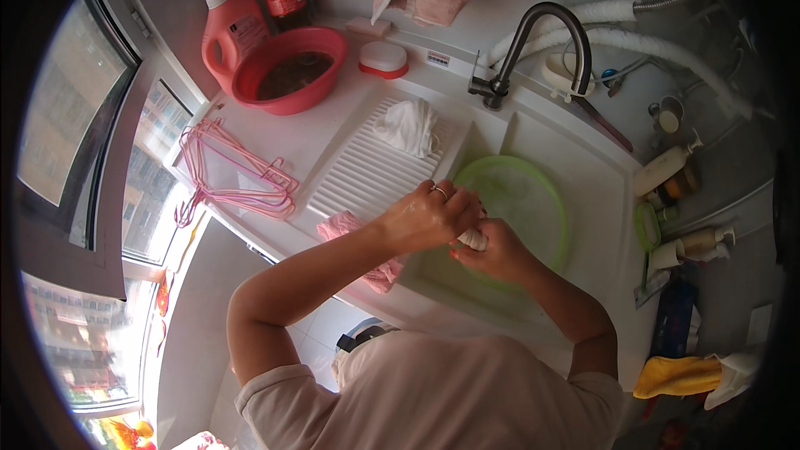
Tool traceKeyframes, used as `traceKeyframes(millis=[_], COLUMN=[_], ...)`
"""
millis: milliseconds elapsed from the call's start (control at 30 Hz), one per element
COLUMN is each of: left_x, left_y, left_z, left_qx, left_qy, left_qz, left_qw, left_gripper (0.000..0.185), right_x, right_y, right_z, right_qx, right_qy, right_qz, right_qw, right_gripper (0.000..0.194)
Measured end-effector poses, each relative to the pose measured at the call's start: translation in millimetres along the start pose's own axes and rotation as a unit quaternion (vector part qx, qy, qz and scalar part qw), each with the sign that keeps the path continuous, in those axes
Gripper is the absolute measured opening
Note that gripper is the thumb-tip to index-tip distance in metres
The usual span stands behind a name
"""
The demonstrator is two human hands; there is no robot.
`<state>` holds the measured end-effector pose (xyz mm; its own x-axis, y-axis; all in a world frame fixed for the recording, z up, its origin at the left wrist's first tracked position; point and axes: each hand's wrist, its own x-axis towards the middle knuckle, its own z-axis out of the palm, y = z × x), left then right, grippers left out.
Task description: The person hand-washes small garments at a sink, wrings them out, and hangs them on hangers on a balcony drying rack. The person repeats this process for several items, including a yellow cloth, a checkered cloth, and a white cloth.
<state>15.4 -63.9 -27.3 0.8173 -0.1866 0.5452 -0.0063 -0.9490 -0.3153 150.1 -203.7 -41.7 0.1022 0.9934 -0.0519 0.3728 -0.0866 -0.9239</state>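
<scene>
My left hand [440, 215] and my right hand [497, 250] meet close together, both closed around a twisted piece of white cloth [473, 239]. Most of the cloth is hidden inside the two fists. Below them, a round green basin [559, 212] with cloudy water stands in the white sink [594, 144]. On the ribbed washboard [356, 172] left of the basin lies a crumpled white cloth [407, 126]. A pink cloth [381, 275] is draped over the counter's front edge, partly behind my left forearm.
At the back left, a red basin [337, 53] holds dark contents beside a pink detergent jug [228, 31]. Pink hangers [244, 194] lie on the left counter. A dark curved faucet [531, 19] rises behind the sink. Pump bottles [662, 169] line the right side.
</scene>
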Motion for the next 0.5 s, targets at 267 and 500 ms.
traceKeyframes(millis=[267,500], left_x=[-11.4,3.7], left_y=[17.7,29.9], left_z=[23.4,4.5], left_qx=[-0.137,-0.486], left_qy=[-0.113,-0.345], left_qz=[-0.177,-0.432], left_qw=[0.968,0.677], left_gripper=[0.026,0.027], right_x=[7.0,14.5], right_y=[15.4,37.2], right_z=[5.0,1.4], right_qx=[-0.194,-0.297], right_qy=[0.102,0.139], right_qz=[-0.053,-0.139], right_qw=[0.974,0.934], right_gripper=[0.022,0.038])
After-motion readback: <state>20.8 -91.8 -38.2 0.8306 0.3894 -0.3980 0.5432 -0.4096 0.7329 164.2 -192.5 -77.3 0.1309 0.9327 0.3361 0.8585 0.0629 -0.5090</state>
